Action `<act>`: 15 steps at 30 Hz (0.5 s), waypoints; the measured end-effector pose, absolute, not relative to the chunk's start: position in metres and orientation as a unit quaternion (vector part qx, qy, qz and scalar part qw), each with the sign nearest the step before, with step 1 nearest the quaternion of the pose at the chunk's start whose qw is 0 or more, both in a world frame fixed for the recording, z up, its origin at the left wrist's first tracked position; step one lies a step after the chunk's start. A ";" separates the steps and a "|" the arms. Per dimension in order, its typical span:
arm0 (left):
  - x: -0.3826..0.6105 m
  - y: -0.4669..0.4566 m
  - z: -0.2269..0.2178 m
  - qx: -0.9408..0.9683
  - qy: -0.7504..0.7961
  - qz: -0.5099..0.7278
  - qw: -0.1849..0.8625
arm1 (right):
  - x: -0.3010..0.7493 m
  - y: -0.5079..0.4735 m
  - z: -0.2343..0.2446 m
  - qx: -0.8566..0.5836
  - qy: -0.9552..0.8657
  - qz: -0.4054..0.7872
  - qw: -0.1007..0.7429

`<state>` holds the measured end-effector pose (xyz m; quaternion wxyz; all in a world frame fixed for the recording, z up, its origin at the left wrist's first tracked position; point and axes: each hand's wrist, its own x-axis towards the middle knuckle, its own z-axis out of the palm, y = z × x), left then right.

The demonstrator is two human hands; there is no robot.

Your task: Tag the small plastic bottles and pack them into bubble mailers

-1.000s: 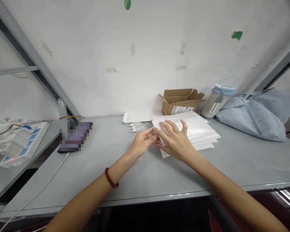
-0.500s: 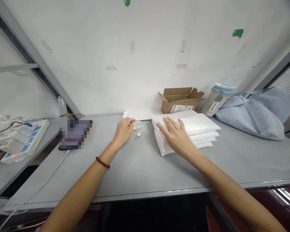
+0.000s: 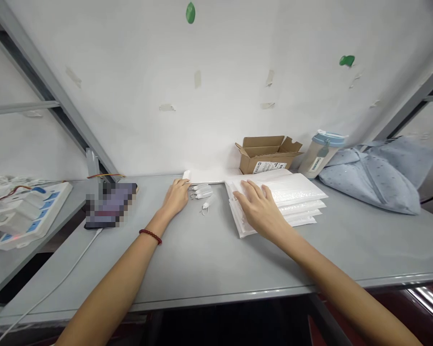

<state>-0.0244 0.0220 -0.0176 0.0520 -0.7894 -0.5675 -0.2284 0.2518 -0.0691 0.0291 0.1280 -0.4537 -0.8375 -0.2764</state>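
My right hand (image 3: 261, 209) rests with spread fingers on a stack of white bubble mailers (image 3: 299, 187). Further left, my left hand (image 3: 175, 198), a dark red bead bracelet on its wrist, lies low over the grey table with its fingers forward. Its fingertips are beside the left end of a white strip (image 3: 186, 176) along the wall; whether they touch it I cannot tell. Just right of that hand lie several small white pieces (image 3: 202, 192) with wire-like loops. One more small white piece (image 3: 205, 206) with a loop lies nearer to me.
An open cardboard box (image 3: 270, 156) stands behind the mailers, with a blue-lidded bottle (image 3: 319, 156) and a light blue cloth bag (image 3: 371, 178) to its right. On the left are a blurred phone (image 3: 111, 204) on a white cable and a power strip (image 3: 36, 214) with plugs.
My left hand has moved slightly left and down off the small white pieces, so more of them show. My right hand stays on the mailers. The view has tilted up a little.
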 end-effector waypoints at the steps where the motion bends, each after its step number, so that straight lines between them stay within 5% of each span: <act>1: -0.024 0.022 -0.017 -0.790 -0.568 -0.223 0.054 | 0.251 -0.069 0.029 -0.455 -0.839 -0.271 0.127; 15: -0.016 0.016 -0.010 -0.770 -0.596 -0.219 0.060 | 0.249 -0.074 0.030 -0.447 -0.852 -0.207 0.177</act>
